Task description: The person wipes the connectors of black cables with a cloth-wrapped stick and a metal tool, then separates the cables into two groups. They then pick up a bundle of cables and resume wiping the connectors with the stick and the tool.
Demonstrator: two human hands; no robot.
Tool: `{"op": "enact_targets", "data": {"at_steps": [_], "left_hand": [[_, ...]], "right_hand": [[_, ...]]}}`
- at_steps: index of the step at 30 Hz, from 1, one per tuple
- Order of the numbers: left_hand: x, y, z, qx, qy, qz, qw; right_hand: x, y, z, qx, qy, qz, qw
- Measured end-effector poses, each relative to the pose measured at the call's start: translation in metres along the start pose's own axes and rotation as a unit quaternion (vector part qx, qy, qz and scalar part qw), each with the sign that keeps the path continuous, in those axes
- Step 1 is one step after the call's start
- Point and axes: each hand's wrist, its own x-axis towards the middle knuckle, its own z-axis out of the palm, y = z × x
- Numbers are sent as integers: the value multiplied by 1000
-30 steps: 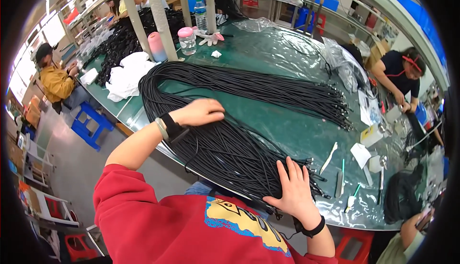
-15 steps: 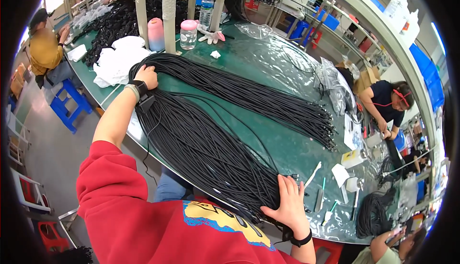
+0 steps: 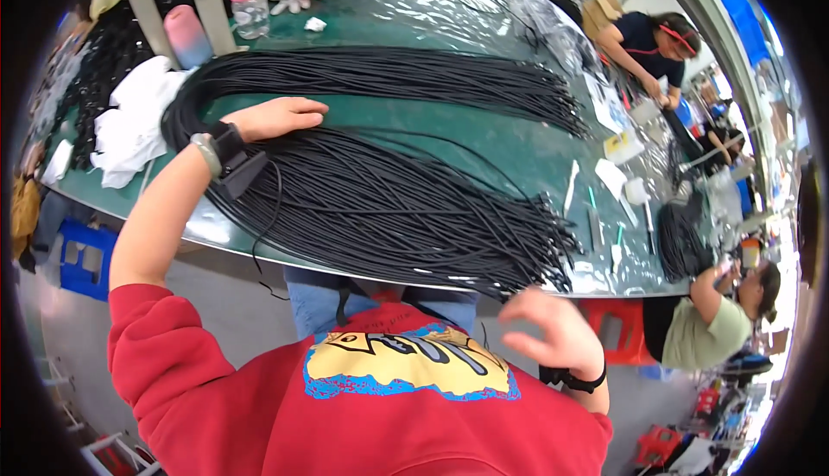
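A thick bundle of long black cables (image 3: pixel 363 195) lies folded in a U on the table, its bend at the left and both sets of ends toward the right. My left hand (image 3: pixel 275 119) rests flat on the near half, close to the bend, fingers stretched out and gripping nothing. Off the table's front edge, just beside the near cable ends (image 3: pixel 553 239), my right hand (image 3: pixel 553 329) hangs empty. Its thumb stands apart from loosely curved fingers, slightly blurred. Each wrist wears a black band, and a dark box sits on the left one.
Left of the bend are white cloths (image 3: pixel 134 122), a pink-and-blue bottle (image 3: pixel 186 36) and a pink-lidded jar (image 3: pixel 249 12). Small tools (image 3: pixel 596 226) and a coiled black cable bundle (image 3: pixel 680 239) lie at the right. Two people (image 3: pixel 656 49) work there. A red stool (image 3: pixel 617 331) stands below.
My right hand has come off the near cable ends toward me. My left hand has shifted from gripping the bend to lying flat on the near half. The view has tilted down.
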Motion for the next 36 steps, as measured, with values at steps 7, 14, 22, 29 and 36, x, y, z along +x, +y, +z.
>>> {"op": "enact_targets", "data": {"at_steps": [7,14,22,29,36], "left_hand": [[-20,30,11,113,-24,2,993],[-21,61,47,229,48,11,972],[4,75,52,251,-3,-46,967],[12,75,47,254,-33,-77,964],[8,70,47,254,-11,-64,965]], "right_hand": [[-79,142,138,234,-191,366,880],[-79,201,172,377,-90,316,866],[-96,227,276,619,-17,264,740],[-155,171,304,752,55,285,592],[-170,188,321,803,144,280,506]]}}
